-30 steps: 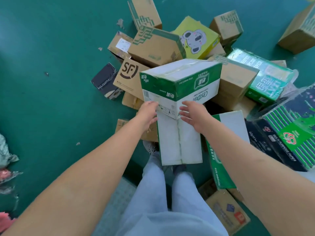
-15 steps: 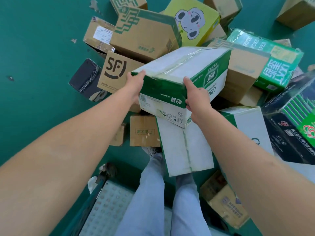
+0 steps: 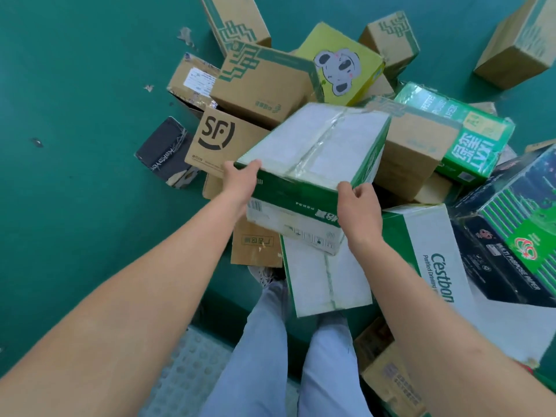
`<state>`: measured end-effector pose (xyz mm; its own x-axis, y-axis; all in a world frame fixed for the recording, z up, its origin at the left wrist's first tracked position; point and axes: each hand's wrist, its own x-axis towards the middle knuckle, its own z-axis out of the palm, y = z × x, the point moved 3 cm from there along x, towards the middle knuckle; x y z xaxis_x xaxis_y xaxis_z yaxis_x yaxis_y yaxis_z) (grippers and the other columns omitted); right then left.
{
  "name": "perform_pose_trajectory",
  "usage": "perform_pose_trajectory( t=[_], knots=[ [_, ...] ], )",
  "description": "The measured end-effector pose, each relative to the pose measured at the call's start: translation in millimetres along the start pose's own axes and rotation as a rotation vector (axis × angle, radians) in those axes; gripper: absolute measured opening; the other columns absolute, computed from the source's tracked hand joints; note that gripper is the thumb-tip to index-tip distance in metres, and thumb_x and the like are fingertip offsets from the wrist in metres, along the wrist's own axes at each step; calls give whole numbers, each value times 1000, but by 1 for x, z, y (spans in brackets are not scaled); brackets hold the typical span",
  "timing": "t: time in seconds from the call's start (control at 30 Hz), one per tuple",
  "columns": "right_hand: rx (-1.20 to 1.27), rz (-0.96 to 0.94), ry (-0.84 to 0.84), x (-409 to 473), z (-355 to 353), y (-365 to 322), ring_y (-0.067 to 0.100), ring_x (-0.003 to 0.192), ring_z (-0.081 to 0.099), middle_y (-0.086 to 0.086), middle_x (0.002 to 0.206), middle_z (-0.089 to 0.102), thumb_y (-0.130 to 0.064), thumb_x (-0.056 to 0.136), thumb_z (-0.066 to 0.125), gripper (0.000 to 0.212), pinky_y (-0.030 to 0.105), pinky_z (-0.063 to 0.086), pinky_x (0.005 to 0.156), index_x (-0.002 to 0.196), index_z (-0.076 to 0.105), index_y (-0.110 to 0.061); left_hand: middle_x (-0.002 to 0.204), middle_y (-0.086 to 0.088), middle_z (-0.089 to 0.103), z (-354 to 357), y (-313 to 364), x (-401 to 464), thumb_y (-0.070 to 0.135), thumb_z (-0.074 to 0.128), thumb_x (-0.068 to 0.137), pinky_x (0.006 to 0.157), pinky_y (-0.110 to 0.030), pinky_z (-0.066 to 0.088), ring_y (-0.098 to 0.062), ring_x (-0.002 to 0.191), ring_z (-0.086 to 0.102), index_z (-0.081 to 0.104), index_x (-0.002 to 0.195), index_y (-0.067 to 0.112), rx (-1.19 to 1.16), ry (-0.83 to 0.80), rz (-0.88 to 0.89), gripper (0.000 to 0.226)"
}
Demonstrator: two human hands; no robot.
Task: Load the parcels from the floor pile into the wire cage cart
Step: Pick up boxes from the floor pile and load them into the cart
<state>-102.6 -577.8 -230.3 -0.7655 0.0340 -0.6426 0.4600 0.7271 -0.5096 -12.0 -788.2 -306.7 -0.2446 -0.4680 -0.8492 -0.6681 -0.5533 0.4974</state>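
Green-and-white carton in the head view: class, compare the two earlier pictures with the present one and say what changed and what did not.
Both hands rose from the carton's lower front to its near top corners. The left hand and right hand now grip the green-and-white carton, tipped up off the white box beneath. The SF box, koala box and the rest of the pile stayed put.

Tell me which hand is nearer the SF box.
Left. The left hand grips the green-and-white box right beside the SF box; the right hand holds the box's opposite corner, farther away.
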Motion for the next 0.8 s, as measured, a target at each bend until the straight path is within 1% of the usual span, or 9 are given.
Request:
perform_pose_trajectory(
  t=[0.07,0.17,0.23,0.33,0.4,0.5,0.57,0.67,0.8],
  knots=[
    [-66,-80,0,-18,-13,-17,22,65,39,0,73,40,-45,98,47,33,39,32,64,81,35,-19,124,-10,57,-14,-6,-32,37,65,95,60,-28,54,-21,99,63,34,134,18,-62,35,-9,53],
    [-194,-199,-25,-46,-32,-48,20,65,40,-1,73,42,-48,99,46,36,37,32,61,80,37,-19,107,-6,55,-33,-14,-85,33,63,99,38,-16,44,-14,80,59,34,130,15,-153,76,-58,46],
    [-260,-289,-60,-67,-44,-67,19,63,38,-2,72,41,-46,99,46,35,36,30,58,80,38,-18,100,-4,54,-45,-22,-119,34,60,101,35,-15,42,-12,75,57,32,131,16,-209,109,-81,45],
    [-377,-396,-122,-92,-55,-87,18,61,37,-2,70,40,-41,99,46,32,36,26,56,79,38,-17,106,-5,54,-57,-37,-163,41,61,99,42,-21,46,-13,78,57,32,131,16,-307,172,-110,50],
    [-451,-462,-157,-108,-60,-96,18,60,37,-1,69,40,-39,98,45,31,36,25,55,77,38,-17,115,-7,54,-62,-50,-191,46,63,97,55,-27,50,-15,85,58,32,132,16,-372,210,-134,55],
    [-540,-580,-234,-136,-70,-100,20,61,40,2,70,43,-38,98,46,31,35,28,55,79,41,-14,117,-7,51,-69,-81,-237,50,66,94,74,-34,57,-19,95,59,33,130,17,-482,297,-132,59],
    [-595,-647,-295,-153,-77,-99,22,63,44,4,71,47,-38,97,46,30,34,31,56,81,45,-13,128,-8,48,-71,-105,-265,53,69,90,83,-38,60,-23,107,59,33,130,18,-535,348,-137,63],
    [-672,-766,-400,-181,-90,-88,23,65,48,5,72,50,-39,97,46,31,34,32,56,80,47,-12,125,-6,54,-68,-140,-313,51,69,91,81,-38,59,-21,107,60,40,130,16,-668,413,-120,60],
    [-761,-905,-537,-218,-103,-68,21,60,39,3,68,40,-37,98,45,33,33,27,55,75,37,-14,110,-4,69,-60,-185,-376,50,66,93,67,-30,51,-16,91,64,62,116,17,-814,507,-93,40]
  ],
)
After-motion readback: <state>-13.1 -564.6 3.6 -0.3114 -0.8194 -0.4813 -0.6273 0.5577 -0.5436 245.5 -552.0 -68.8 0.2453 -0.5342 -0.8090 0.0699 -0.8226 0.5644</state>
